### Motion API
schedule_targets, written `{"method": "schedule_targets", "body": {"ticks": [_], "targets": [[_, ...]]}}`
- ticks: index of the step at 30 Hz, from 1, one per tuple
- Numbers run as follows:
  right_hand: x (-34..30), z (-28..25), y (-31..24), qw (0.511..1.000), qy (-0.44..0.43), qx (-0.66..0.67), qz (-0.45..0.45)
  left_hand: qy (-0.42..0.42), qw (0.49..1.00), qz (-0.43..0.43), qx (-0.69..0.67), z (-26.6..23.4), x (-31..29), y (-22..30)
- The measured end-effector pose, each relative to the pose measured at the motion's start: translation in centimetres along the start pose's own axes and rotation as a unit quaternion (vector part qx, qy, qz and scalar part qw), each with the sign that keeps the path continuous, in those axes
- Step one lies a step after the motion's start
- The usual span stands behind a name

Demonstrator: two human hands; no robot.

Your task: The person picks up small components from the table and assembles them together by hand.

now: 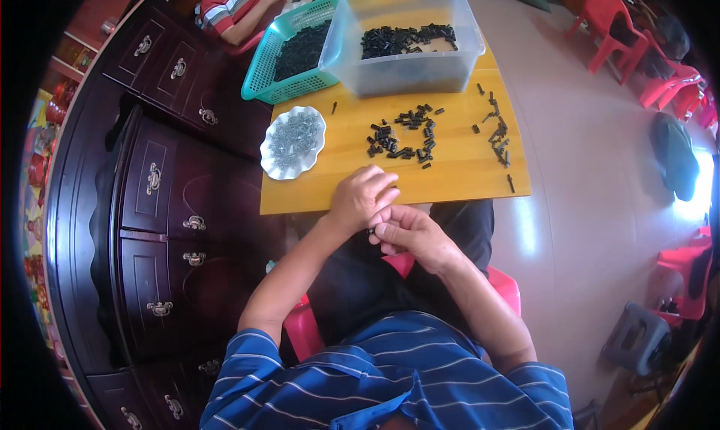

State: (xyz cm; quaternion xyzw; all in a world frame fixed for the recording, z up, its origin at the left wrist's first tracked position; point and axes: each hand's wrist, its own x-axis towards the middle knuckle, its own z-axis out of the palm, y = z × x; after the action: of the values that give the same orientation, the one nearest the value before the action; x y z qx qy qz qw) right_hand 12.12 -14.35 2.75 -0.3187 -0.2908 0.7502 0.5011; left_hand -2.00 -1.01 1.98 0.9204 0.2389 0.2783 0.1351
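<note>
My left hand (364,197) and my right hand (412,235) meet just off the near edge of the wooden table (315,193). Between their fingertips a bit of a small black part (370,232) shows, pinched by my right thumb and fingers. The left fingers are curled against it, and what else they grip is hidden. Ahead of my hands lies a loose pile of short black cylindrical pieces (405,152). To the left, a white wavy-rimmed plate (272,167) holds many small clear or silvery pieces. Longer black pieces (498,133) lie scattered along the right edge.
A clear plastic bin (405,81) and a green basket (259,88), both with black pieces inside, stand at the back. Dark drawers (154,182) flank the table's left. Another person's arm (251,21) is at far left. Red chairs (607,36) stand to the right.
</note>
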Motion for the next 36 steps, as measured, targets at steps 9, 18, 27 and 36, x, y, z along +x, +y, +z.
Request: {"method": "schedule_targets", "body": {"ticks": [9, 18, 27, 36], "targets": [[-0.4, 0.1, -0.5, 1.0, 0.019, -0.012, 0.001, 0.013, 0.998, -0.045, 0.032, 0.7, 1.2, -1.3], [-0.5, 0.4, -0.7, 0.999, 0.034, -0.01, 0.015, 0.053, 0.995, -0.065, 0.049, 0.4, 1.6, -2.5], [-0.5, 0.0, -0.6, 0.999, 0.042, 0.03, 0.006, 0.081, 0.992, -0.095, 0.026, -4.0, 0.9, -3.7], [-0.2, -0.3, -0.3, 0.998, 0.045, 0.046, -0.006, 0.051, 0.992, -0.11, 0.028, -4.6, -0.4, -4.8]]}}
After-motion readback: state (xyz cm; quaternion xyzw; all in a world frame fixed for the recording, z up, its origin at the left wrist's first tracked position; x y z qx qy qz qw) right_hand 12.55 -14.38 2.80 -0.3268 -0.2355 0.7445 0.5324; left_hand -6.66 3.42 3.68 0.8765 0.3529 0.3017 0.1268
